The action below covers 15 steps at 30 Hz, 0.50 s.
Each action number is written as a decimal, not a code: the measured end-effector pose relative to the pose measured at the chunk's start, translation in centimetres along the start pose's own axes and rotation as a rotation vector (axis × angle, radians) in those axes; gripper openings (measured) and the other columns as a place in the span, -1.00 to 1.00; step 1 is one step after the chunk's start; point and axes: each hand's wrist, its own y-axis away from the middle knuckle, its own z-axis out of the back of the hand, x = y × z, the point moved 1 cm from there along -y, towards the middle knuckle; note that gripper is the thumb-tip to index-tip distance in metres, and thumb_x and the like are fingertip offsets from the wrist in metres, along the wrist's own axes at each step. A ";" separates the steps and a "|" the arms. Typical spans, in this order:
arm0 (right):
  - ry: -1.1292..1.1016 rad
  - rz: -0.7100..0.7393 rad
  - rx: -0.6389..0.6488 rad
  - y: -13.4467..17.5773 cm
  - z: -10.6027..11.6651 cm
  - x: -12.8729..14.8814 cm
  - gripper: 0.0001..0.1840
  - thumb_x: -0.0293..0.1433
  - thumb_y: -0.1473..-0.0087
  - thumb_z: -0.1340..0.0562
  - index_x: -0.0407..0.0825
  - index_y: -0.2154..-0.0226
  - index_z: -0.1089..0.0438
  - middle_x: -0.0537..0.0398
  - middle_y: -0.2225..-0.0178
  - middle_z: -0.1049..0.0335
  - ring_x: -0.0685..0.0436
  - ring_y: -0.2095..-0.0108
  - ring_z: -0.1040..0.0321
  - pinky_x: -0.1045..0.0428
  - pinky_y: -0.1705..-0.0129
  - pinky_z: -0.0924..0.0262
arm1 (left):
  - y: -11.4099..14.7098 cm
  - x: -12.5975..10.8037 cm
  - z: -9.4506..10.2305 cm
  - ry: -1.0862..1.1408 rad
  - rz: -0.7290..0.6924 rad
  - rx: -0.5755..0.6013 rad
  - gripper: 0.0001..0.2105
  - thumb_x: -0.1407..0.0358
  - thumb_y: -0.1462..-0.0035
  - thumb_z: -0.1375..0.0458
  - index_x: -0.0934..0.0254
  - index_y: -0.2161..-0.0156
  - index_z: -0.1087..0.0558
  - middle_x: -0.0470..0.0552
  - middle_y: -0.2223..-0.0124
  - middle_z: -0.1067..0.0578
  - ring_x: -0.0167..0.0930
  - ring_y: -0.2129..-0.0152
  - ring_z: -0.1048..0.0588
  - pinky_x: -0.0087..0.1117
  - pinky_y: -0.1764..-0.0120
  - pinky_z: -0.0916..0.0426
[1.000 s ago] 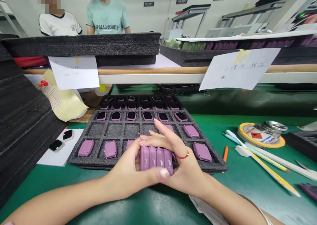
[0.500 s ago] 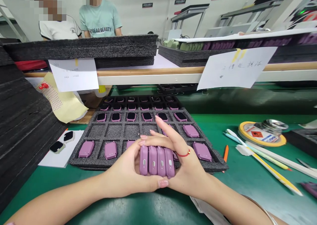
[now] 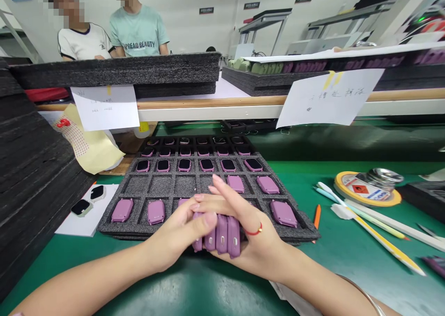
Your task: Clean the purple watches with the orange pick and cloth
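Between my two hands sits a row of several purple watch cases [image 3: 222, 236], standing on edge side by side with their silver side slots toward me. My left hand [image 3: 182, 230] closes on the row from the left, its thumb laid over the front. From the right, my right hand [image 3: 253, 230] wraps the other end, fingers across the top and palm partly below. Behind them lies a black foam tray [image 3: 160, 184]. Its near pockets hold purple cases like the one at the left [image 3: 121, 210]; farther rows hold purple watches with dark screens [image 3: 207, 164]. My hands hide some near pockets.
Left of the tray, two pale watches [image 3: 81, 208] lie on a white pad [image 3: 67, 225]. At right are a yellow-rimmed tape roll [image 3: 368, 188], brushes [image 3: 385, 244] and an orange stick [image 3: 317, 216]. A shelf [image 3: 208, 109] crosses above; two people [image 3: 139, 30] are beyond it.
My left thumb has risen from below the watch cases to lie across their front. The row has tilted and dropped slightly, and my right hand has shifted a little left and down.
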 end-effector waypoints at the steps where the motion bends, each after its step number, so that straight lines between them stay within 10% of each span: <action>1: 0.016 0.023 0.015 -0.1 0.0 0.1 0.08 -0.52 -0.15 -0.33 0.12 -0.47 0.33 -0.06 -0.15 -0.48 -0.20 -0.17 -0.43 -0.23 -0.28 -0.29 | 0.0 0.1 0.0 0.009 0.028 -0.023 -0.59 -0.09 -0.14 -0.25 0.27 0.21 -0.48 -0.06 0.39 -0.50 -0.40 0.46 -0.48 -0.36 0.32 -0.39; 15: 0.085 0.079 0.043 0.2 -0.2 0.0 -0.05 -0.38 -0.26 -0.27 0.07 -0.47 0.31 -0.08 -0.08 -0.51 -0.20 -0.20 -0.38 -0.25 -0.33 -0.19 | -0.2 -0.3 -0.6 -0.139 -0.093 -0.136 -0.49 0.40 0.21 -0.49 0.23 0.11 -0.43 0.00 0.07 -0.59 -0.21 0.03 -0.55 -0.21 -0.07 -0.42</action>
